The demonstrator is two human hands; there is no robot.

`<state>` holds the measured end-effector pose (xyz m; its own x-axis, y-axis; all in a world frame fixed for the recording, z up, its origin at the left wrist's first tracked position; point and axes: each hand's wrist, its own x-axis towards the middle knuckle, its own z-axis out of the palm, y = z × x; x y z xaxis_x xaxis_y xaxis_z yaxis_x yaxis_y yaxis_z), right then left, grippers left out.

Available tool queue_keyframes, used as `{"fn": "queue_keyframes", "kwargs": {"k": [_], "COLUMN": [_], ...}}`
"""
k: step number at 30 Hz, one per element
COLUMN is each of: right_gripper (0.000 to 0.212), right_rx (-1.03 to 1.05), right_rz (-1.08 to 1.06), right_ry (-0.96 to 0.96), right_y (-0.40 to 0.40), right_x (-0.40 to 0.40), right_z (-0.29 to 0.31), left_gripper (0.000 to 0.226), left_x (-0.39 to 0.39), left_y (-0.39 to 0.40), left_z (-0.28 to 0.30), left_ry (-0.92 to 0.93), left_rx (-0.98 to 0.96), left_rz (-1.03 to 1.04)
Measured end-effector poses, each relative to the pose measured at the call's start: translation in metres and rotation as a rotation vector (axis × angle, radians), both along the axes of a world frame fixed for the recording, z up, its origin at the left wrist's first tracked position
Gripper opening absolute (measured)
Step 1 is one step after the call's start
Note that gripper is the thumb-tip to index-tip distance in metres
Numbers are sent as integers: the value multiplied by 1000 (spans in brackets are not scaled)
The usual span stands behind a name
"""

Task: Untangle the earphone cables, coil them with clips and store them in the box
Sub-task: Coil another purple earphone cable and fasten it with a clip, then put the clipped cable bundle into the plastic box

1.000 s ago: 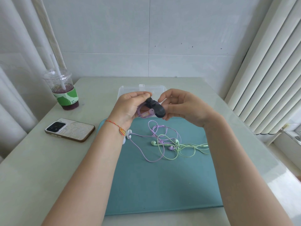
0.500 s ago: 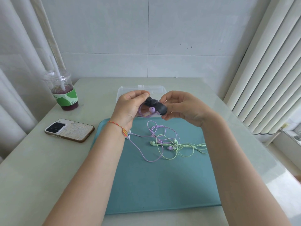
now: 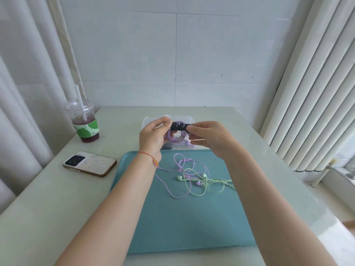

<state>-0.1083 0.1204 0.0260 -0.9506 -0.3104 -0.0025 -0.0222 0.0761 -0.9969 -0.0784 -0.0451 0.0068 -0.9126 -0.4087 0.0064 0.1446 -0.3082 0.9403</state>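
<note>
Both hands' fingers [image 3: 166, 122] pinch the clip [image 3: 179, 126] around the coil [image 3: 175, 138]; if they slip, loops may spring loose beneath them.

My fingers hold a black clip [image 3: 178, 126] on lilac cable [image 3: 173, 138]; at six o'clock, lilac-and-mint tangle [image 3: 194, 179] on teal mat [image 3: 184, 217].

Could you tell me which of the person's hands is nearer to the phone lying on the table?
Left. The left hand is raised right of the phone; the right hand is farther right.
</note>
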Motion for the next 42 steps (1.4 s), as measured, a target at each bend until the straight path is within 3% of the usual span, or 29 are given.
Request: {"fn": "queue_keyframes", "kwargs": {"k": [6,10,12,14,17,21,24,29,36,39,42], "right_gripper": [13,9,5,5,9,15,15,15,27,18,11], "right_rx": [160,227,281,283,259,502,699,1092,897,829,993], "right_rz": [-16,-147,-170,-158,-53,61,86,-7,-142,-66,144], "right_ry": [22,50,17,-86,-223,-237,-171,102,342,337,255], "right_y": [-5,-15,-30,-44,-69,-94,-106,-111,-80,-56,-35], "right_x": [-15,-45,-65,-81,-101,-116,-125,-129,-102,-69,-43], "right_z": [19,31,31,26,17,5,-7,-11,17,27,14], "left_gripper": [2,14,24,30,34,33,31,30,33,28,16], "left_x": [-13,-30,-44,-53,-61,-62,-64,-66,-63,-45,-25], "left_y": [-17,-50,-68,-79,-89,-93,-94,-95,-83,-60,-37], "left_z": [10,6,-8,-22,-36,-42,-45,-45,-35,-26,-18], "left_ry": [-18,-69,-162,-252,-229,-146,-121,-134,-209,-48,129], "left_rx": [-242,-693,-907,-1003,-937,-887,-888,-923,-1068,-1138,-1137], "left_rz": [0,223,259,232,147,109,130,139,167,258,270]}}
